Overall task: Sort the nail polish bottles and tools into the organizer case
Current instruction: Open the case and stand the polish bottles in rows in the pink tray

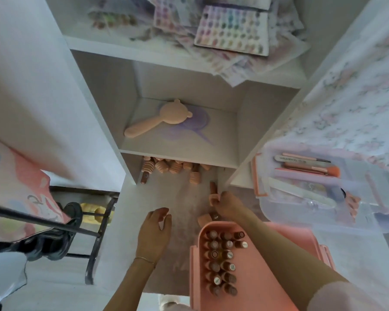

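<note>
You are looking down into a white shelf unit [184,66] that stands against a pale wall. Its lowest bay opens onto a grey, speckled surface [184,198], and both of your hands are over that surface.

Your left hand [154,230] hovers above the grey surface with its fingers loosely curled and nothing in them; a thin bracelet [144,259] sits at the wrist. Your right hand [228,204] lies further in, close to the bay's right wall, fingers bent around a peach-coloured piece [213,194] that sticks up past them. The blur keeps you from telling what that piece is. A small bottle [208,218] lies on its side just beside that hand.

The pink organizer case [252,286] sits at the near right, under your right forearm. Nail polish bottles [221,257] stand upright in it, caps up, in about 3 rows. At the back of the low bay, a heap of peach ribbed-cap bottles [173,167] lies tumbled on the surface.

To the right, a clear plastic box [323,191] with orange latches holds brushes and files [305,163], resting on a bed covered by a floral sheet [357,97].

In the middle bay a peach bear-shaped hand mirror [160,117] lies flat on a lilac shape. The top shelf carries colour swatch charts [231,30] spilling over the edge. At the left, a dark metal frame [94,232] stands beside a patterned pink cloth [20,187].
</note>
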Demonstrator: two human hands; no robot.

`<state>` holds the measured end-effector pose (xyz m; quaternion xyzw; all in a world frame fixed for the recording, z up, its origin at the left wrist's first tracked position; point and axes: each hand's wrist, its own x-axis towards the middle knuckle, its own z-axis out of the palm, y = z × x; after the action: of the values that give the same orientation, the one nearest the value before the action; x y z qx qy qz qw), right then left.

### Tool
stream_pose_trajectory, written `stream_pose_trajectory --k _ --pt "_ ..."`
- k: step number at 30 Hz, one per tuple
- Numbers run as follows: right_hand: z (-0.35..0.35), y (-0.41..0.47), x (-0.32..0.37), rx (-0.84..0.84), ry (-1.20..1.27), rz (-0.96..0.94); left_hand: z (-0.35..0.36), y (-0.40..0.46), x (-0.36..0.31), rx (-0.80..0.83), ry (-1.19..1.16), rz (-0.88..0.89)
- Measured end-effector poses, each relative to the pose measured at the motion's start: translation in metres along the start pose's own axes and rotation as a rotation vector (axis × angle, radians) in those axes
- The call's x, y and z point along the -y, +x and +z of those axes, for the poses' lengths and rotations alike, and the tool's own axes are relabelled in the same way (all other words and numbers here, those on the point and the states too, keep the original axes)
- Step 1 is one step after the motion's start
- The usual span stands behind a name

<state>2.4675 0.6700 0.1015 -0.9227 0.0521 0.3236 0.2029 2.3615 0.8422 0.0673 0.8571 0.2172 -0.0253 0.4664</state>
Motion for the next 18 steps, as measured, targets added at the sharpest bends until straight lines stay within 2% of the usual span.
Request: stream_pose_trajectory --k 3,7,10,14,18 --pt "0.003 0.014 0.003 0.055 -0.013 0.101 0.010 0.007 0.003 0.052 -0.007 0.030" --pt "0.009 0.023 0.003 0.061 -0.003 0.149 0.026 0.013 0.005 0.119 0.019 0.067" --pt "0.009 0.026 0.001 0.138 0.067 0.189 0.039 0.019 0.007 0.159 0.086 0.122" --pt "0.008 0.022 -0.002 0.169 0.171 0.115 0.058 0.026 0.008 0.273 0.353 0.299" --pt "-0.001 0.011 0.004 0.116 0.199 -0.025 0.063 0.029 0.005 0.324 0.428 0.328"
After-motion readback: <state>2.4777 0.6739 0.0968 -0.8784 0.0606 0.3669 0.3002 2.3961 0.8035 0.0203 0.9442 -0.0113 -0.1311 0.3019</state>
